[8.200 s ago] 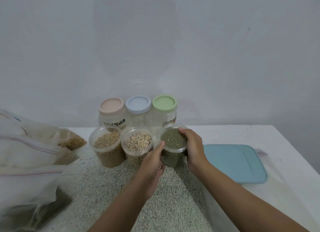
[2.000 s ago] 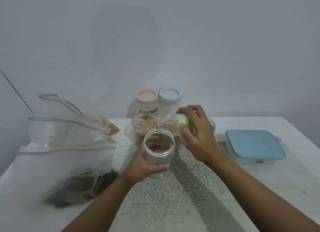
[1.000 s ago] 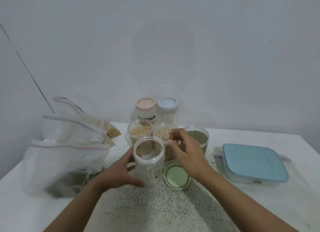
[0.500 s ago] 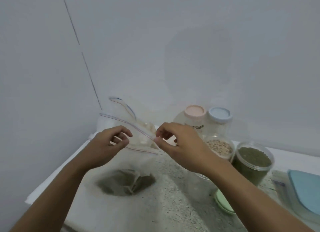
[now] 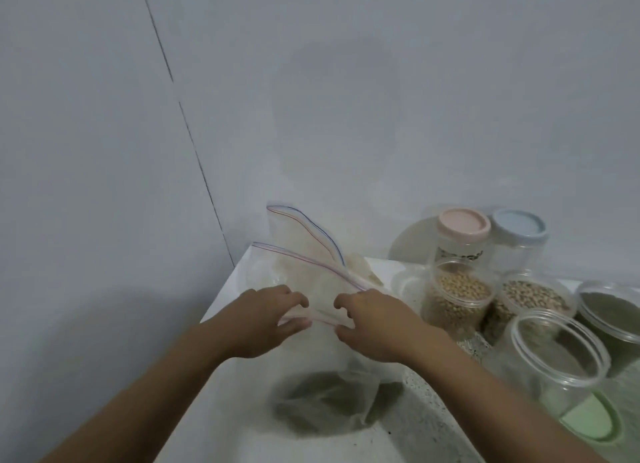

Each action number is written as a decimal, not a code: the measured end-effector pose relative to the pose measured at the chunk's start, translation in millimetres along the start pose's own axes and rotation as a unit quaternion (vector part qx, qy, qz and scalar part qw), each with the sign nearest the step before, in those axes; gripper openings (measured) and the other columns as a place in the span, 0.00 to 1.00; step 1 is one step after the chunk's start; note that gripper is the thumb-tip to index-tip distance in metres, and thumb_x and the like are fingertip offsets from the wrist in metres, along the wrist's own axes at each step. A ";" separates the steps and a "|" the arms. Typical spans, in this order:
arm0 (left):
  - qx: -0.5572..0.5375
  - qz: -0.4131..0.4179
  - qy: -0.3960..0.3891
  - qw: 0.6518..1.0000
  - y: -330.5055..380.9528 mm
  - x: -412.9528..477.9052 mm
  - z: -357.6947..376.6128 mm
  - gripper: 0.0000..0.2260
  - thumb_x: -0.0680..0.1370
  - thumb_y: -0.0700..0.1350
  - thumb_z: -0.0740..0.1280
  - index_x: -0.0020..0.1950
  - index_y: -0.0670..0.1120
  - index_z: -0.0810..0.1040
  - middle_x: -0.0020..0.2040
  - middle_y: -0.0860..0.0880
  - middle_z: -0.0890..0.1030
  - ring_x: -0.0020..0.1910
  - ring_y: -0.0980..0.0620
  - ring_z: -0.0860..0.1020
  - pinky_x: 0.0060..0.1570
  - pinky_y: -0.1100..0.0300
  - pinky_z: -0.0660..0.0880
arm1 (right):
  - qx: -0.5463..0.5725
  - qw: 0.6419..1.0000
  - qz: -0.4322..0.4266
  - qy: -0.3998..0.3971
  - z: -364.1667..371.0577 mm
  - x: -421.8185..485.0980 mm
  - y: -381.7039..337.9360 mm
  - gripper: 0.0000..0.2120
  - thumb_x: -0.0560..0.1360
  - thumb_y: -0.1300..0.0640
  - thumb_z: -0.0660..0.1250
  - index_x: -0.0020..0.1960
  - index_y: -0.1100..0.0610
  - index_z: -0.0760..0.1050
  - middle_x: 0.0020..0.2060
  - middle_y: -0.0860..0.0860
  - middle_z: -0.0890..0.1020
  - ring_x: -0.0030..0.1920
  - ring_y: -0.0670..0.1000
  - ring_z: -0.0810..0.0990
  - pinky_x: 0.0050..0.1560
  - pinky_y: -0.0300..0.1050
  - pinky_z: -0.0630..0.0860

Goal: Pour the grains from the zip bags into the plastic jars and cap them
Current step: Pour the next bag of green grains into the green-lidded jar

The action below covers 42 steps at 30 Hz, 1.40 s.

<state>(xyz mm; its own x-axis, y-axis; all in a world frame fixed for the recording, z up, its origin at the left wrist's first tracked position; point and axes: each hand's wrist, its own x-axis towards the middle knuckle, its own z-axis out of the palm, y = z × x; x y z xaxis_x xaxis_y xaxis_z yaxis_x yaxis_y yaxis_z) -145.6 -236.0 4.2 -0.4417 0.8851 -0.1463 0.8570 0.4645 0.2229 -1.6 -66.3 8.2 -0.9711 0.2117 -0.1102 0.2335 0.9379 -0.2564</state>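
Note:
A clear zip bag [image 5: 322, 386] with dark green grains at its bottom stands at the table's left corner. My left hand [image 5: 266, 320] and my right hand [image 5: 374, 324] pinch its zip strip from either side. An empty open plastic jar [image 5: 554, 355] stands to the right of my right arm, with its green lid [image 5: 588, 421] lying on the table beside it. Three open jars behind hold tan grains [image 5: 457, 296], pale beans [image 5: 530, 296] and green grains [image 5: 613, 313].
Two more zip bags [image 5: 304, 251] stand behind the one I hold. Capped jars with a pink lid [image 5: 463, 224] and a blue lid [image 5: 519, 227] stand against the wall. The table's left edge [image 5: 221, 293] meets the wall corner.
My hands have dropped onto the front zip bag's strip and taken hold of it. The view has swung further left and down, so the jars sit at the right edge.

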 end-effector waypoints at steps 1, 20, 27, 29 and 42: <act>0.010 0.007 -0.016 1.000 -3.2 4.3 1.1 0.22 0.82 0.64 0.57 0.72 0.55 0.73 0.66 0.54 0.77 0.59 0.55 0.75 0.63 0.59 0.71 | 0.001 1.000 0.009 -0.004 3.4 4.1 -1.3 0.18 0.81 0.46 0.63 0.69 0.51 0.71 0.61 0.50 0.80 0.59 0.53 0.77 0.58 0.49 0.75; -0.087 0.213 -0.072 0.970 13.0 17.9 -43.5 0.12 0.82 0.60 0.63 0.48 0.54 0.77 0.41 0.55 0.79 0.41 0.56 0.77 0.45 0.53 0.75 | 0.154 0.987 -0.040 0.020 -41.2 -16.7 -11.2 0.08 0.78 0.51 0.71 0.44 0.54 0.78 0.38 0.49 0.81 0.41 0.49 0.78 0.43 0.48 0.75; -0.215 0.240 -0.009 0.947 38.6 19.0 -81.5 0.13 0.82 0.54 0.67 0.44 0.47 0.82 0.35 0.49 0.82 0.32 0.50 0.82 0.38 0.58 0.77 | 0.100 0.960 -0.071 0.250 -57.2 -36.8 0.5 0.05 0.77 0.52 0.73 0.46 0.52 0.79 0.39 0.44 0.79 0.42 0.45 0.76 0.42 0.45 0.72; -0.216 0.231 0.000 0.949 47.3 20.2 -92.2 0.15 0.82 0.55 0.65 0.44 0.46 0.82 0.34 0.50 0.81 0.32 0.50 0.82 0.38 0.61 0.76 | 0.081 0.946 -0.072 0.304 -60.5 -36.1 4.1 0.05 0.77 0.51 0.72 0.46 0.51 0.79 0.39 0.42 0.79 0.43 0.48 0.75 0.44 0.51 0.73; -0.397 0.106 0.216 0.886 113.6 11.1 -95.2 0.17 0.85 0.49 0.63 0.44 0.41 0.84 0.33 0.42 0.83 0.36 0.36 0.80 0.40 0.55 0.69 | 0.245 0.836 0.033 0.491 -73.3 -57.2 23.7 0.08 0.77 0.48 0.72 0.49 0.52 0.79 0.42 0.47 0.79 0.44 0.48 0.76 0.45 0.43 0.73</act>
<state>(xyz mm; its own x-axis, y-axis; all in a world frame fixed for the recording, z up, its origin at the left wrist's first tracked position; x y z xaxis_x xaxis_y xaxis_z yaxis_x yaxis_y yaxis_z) -78.3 -170.8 119.7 -0.5001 0.8030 0.3242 0.5516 0.0068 0.8341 55.9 -36.0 78.8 -0.4720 0.6068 0.6395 0.0470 0.7417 -0.6691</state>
